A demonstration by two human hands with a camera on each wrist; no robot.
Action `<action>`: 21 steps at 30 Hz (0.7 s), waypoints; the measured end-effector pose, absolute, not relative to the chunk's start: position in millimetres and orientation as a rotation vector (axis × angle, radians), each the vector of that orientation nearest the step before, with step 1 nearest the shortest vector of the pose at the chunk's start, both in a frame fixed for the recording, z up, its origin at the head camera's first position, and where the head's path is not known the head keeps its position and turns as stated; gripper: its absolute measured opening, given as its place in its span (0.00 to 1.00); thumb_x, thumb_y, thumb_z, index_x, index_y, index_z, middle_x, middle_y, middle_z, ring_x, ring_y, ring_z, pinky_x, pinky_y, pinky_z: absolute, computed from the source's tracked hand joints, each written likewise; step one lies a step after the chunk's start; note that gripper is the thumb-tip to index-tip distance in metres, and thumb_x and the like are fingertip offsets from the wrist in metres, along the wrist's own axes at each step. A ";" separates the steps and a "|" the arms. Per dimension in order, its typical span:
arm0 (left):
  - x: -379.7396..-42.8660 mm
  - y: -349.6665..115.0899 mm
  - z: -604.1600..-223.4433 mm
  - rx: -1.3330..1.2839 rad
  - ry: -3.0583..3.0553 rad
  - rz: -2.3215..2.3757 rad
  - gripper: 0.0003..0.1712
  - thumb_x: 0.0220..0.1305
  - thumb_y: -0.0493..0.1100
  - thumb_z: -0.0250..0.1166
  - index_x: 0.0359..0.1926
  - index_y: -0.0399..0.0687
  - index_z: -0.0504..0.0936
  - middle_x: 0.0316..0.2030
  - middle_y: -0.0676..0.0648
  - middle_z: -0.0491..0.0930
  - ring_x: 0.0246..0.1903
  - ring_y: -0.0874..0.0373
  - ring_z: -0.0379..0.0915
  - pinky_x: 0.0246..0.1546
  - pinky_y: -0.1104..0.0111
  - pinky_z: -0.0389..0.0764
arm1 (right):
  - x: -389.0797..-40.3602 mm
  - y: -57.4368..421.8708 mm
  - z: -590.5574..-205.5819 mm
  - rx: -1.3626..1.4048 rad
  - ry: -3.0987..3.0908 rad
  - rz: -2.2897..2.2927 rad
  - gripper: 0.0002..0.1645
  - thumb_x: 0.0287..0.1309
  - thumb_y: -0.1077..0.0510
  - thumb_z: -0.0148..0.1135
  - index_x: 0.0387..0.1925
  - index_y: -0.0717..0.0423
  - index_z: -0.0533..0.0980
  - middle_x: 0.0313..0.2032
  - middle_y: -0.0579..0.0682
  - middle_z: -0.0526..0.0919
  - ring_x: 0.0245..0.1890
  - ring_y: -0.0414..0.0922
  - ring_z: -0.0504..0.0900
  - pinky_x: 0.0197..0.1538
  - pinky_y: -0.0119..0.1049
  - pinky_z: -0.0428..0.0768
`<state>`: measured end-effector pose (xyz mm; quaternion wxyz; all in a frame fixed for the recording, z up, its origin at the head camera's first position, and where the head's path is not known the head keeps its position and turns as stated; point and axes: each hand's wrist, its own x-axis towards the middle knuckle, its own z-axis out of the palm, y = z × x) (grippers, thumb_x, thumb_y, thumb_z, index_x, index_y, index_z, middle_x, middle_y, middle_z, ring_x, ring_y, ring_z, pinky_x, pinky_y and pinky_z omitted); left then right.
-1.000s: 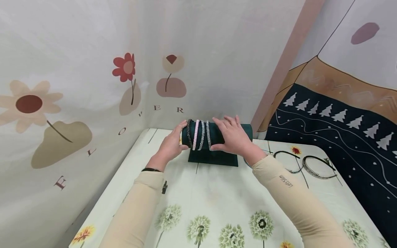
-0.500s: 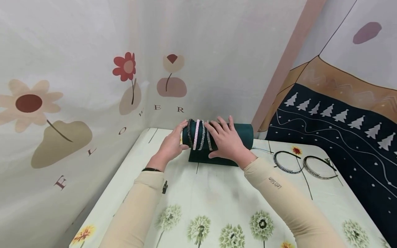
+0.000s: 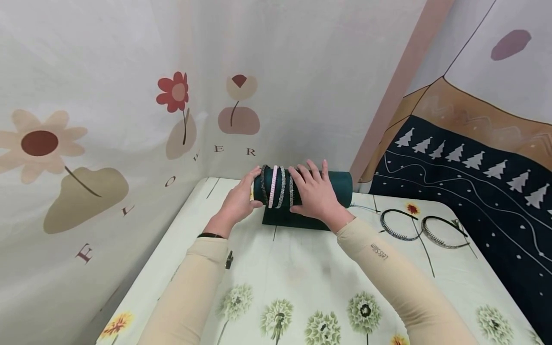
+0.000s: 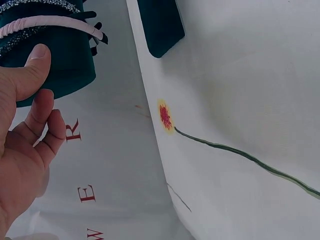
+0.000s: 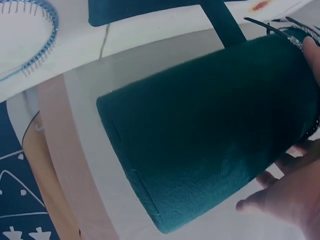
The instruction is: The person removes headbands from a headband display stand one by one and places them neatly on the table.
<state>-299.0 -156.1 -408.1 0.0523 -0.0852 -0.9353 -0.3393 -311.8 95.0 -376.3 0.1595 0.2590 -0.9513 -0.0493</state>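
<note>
A dark green velvet headband display stand (image 3: 342, 188) has a thick roll over a flat base. On its left half sit a dark beaded headband (image 3: 263, 186), a pink headband (image 3: 272, 191) and two sparkly silver ones. My left hand (image 3: 235, 205) grips the roll's left end, its thumb (image 4: 37, 67) lying on the velvet in the left wrist view. My right hand (image 3: 316, 196) spans the roll from above, thumb and index finger at the two sides of the rightmost silver headband (image 3: 291, 191). The right wrist view shows that thumb (image 5: 311, 55) against the headband's end.
To the right on the flowered tablecloth lie a bluish toothed headband (image 3: 398, 237) and a dark silver one (image 3: 444, 245). Part of a light blue headband (image 3: 364, 207) shows behind the stand's right end. Printed fabric walls (image 3: 302, 96) rise close behind the table.
My right hand moved left along the roll, then slightly back right. The rightmost silver headband now stands straighter, with a wider gap to its neighbour. The left hand stays put.
</note>
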 end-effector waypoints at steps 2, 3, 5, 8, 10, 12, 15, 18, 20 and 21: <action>-298.7 -156.2 -408.2 -0.262 -2.844 -1.029 0.61 0.66 0.39 0.77 0.86 0.67 0.46 0.88 0.58 0.44 0.76 0.36 0.66 0.76 0.40 0.72 | -314.3 95.5 -372.1 0.749 -2.748 -0.119 0.74 0.49 0.27 0.80 0.86 0.48 0.53 0.82 0.57 0.62 0.85 0.62 0.49 0.85 0.72 0.38; -298.7 -156.3 -408.4 -0.263 -2.843 -1.028 0.61 0.66 0.39 0.77 0.86 0.67 0.46 0.88 0.58 0.45 0.76 0.36 0.66 0.76 0.40 0.72 | -315.8 95.8 -369.4 0.754 -2.766 -0.103 0.73 0.49 0.27 0.81 0.86 0.48 0.53 0.82 0.57 0.62 0.85 0.62 0.48 0.85 0.73 0.37; -298.6 -156.2 -408.5 -0.269 -2.841 -1.027 0.61 0.66 0.38 0.77 0.86 0.67 0.46 0.88 0.57 0.45 0.77 0.36 0.65 0.76 0.40 0.71 | -319.6 95.9 -363.8 0.760 -2.798 -0.072 0.73 0.48 0.28 0.81 0.85 0.49 0.55 0.82 0.56 0.62 0.86 0.62 0.48 0.84 0.74 0.37; -298.7 -156.0 -408.6 -0.276 -2.844 -1.021 0.61 0.67 0.38 0.76 0.87 0.67 0.45 0.88 0.58 0.44 0.77 0.37 0.65 0.77 0.41 0.71 | -324.9 95.6 -354.7 0.764 -2.848 -0.014 0.71 0.47 0.29 0.82 0.84 0.51 0.58 0.83 0.55 0.62 0.86 0.62 0.48 0.84 0.74 0.35; -298.8 -155.7 -408.3 -0.279 -2.845 -1.022 0.61 0.67 0.38 0.76 0.87 0.67 0.45 0.88 0.58 0.43 0.78 0.37 0.64 0.78 0.41 0.70 | -327.8 95.4 -350.1 0.758 -2.881 0.011 0.71 0.47 0.29 0.82 0.84 0.51 0.58 0.83 0.55 0.61 0.86 0.61 0.48 0.84 0.73 0.34; -298.9 -155.1 -407.9 -0.281 -2.846 -1.029 0.61 0.67 0.38 0.76 0.87 0.66 0.45 0.88 0.58 0.43 0.79 0.38 0.63 0.78 0.42 0.69 | -329.2 95.8 -347.6 0.755 -2.911 0.042 0.71 0.48 0.30 0.82 0.84 0.51 0.57 0.84 0.54 0.61 0.86 0.61 0.47 0.84 0.73 0.33; -298.6 -154.3 -407.4 -0.281 -2.845 -1.035 0.61 0.66 0.37 0.76 0.87 0.65 0.46 0.88 0.57 0.44 0.80 0.38 0.61 0.78 0.42 0.69 | -330.2 97.4 -348.2 0.756 -2.944 0.057 0.72 0.50 0.30 0.80 0.85 0.50 0.54 0.84 0.54 0.61 0.86 0.60 0.46 0.84 0.72 0.31; -298.1 -154.3 -407.2 -0.279 -2.842 -1.027 0.60 0.66 0.37 0.76 0.87 0.65 0.47 0.88 0.56 0.45 0.79 0.38 0.62 0.78 0.42 0.69 | -330.0 98.8 -351.0 0.764 -2.945 0.047 0.73 0.50 0.28 0.79 0.86 0.49 0.51 0.83 0.54 0.62 0.86 0.60 0.46 0.84 0.73 0.32; -297.6 -154.9 -406.9 -0.277 -2.841 -1.022 0.60 0.67 0.37 0.76 0.87 0.64 0.47 0.88 0.56 0.45 0.79 0.38 0.63 0.78 0.42 0.70 | -329.5 98.8 -353.4 0.762 -2.933 0.023 0.76 0.48 0.24 0.78 0.87 0.48 0.50 0.83 0.54 0.63 0.86 0.60 0.46 0.84 0.73 0.33; -297.3 -155.1 -406.8 -0.276 -2.843 -1.020 0.60 0.67 0.37 0.76 0.87 0.64 0.47 0.88 0.56 0.45 0.78 0.38 0.64 0.77 0.42 0.70 | -329.2 98.5 -354.8 0.759 -2.926 0.013 0.78 0.46 0.22 0.78 0.87 0.48 0.50 0.83 0.54 0.63 0.86 0.60 0.46 0.84 0.73 0.33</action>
